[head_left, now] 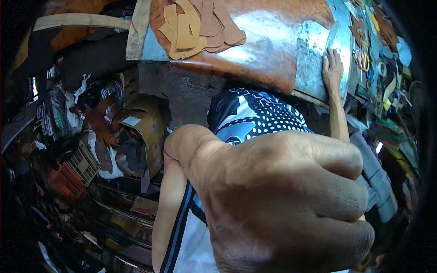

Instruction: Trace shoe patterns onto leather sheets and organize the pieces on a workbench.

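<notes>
While the right hand lies flat and released on a metal sheet, brown leather lies beside it. Close to the camera, the left hand is clenched, holding nothing visible.

Light: falling from above, brightening the upper centre.
Glare: bouncing off the metal sheet and leather.
Shadows: darkening the left clutter.
Edges: bending, vignetting black.
Focus: near hand blurring slightly.

Tan leather strips lie above a cardboard box.

Single head-worn fisheye view, facing steeply downward past the wearer's torso; a clenched fist sits very close, the brown leather-covered workbench farther off at top.
</notes>
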A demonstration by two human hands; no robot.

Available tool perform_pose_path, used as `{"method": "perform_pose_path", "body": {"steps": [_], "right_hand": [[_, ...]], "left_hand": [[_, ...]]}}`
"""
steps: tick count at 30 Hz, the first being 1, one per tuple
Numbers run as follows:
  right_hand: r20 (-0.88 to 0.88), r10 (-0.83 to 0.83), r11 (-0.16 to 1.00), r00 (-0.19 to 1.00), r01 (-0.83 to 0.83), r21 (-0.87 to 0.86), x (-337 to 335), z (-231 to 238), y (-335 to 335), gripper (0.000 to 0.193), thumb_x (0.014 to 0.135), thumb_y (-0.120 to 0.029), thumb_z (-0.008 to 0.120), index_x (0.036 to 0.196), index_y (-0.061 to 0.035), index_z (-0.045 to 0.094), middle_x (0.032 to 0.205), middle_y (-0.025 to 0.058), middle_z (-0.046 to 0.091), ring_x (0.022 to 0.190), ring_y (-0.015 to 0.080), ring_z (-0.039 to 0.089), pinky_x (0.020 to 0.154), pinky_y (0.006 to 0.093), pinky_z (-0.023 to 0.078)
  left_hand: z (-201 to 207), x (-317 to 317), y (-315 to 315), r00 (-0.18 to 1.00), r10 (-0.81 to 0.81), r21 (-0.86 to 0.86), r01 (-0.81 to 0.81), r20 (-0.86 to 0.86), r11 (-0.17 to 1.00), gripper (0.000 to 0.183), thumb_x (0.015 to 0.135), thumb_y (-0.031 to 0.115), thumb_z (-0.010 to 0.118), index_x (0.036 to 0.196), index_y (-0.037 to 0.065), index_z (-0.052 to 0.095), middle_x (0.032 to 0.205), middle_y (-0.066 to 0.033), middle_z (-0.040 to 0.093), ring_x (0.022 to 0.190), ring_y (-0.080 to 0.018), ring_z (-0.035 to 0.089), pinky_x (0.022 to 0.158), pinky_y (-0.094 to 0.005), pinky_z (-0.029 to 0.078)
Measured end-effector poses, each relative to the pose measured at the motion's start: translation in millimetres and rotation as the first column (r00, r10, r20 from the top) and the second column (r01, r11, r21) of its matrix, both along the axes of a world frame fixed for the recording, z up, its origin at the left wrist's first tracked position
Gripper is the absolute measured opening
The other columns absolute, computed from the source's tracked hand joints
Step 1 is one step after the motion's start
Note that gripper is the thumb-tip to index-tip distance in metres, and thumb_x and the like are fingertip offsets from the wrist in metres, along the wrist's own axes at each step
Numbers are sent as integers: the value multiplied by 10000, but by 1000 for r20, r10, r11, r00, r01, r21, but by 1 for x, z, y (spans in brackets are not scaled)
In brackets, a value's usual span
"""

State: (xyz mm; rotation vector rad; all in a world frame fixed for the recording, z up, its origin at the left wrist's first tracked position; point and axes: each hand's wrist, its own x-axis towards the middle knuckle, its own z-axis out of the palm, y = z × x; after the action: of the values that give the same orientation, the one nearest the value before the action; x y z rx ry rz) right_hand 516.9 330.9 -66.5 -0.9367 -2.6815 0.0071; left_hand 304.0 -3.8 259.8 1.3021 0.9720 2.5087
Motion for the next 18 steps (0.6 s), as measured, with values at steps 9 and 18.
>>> {"method": "perform_pose_path", "body": {"steps": [9, 18], "right_hand": [[54, -131, 990, 990, 133, -39, -12, 30, -25, 455, 1019, -310, 520, 1400, -62, 540, 1437, 262, 500, 1359, 423, 438, 1130, 519, 318], [62, -259, 954, 964, 266, -142, -48, 44, -84, 451, 1014, -271, 527, 1410, -56, 502, 1489, 263, 421, 1400, 438, 365, 1093, 624, 307]], "left_hand": [[-21, -80, -26, 799, 143, -162, -287, -585, 944, 415, 856, 93, 744, 1233, -8, 602, 735, -78, 659, 633, -201, 621, 608, -343, 495], [-201, -185, -81, 742, 148, -749, -607, -654, -264, 390, 917, 323, 683, 1164, 21, 672, 968, -184, 646, 893, -375, 653, 751, -480, 518]]}}
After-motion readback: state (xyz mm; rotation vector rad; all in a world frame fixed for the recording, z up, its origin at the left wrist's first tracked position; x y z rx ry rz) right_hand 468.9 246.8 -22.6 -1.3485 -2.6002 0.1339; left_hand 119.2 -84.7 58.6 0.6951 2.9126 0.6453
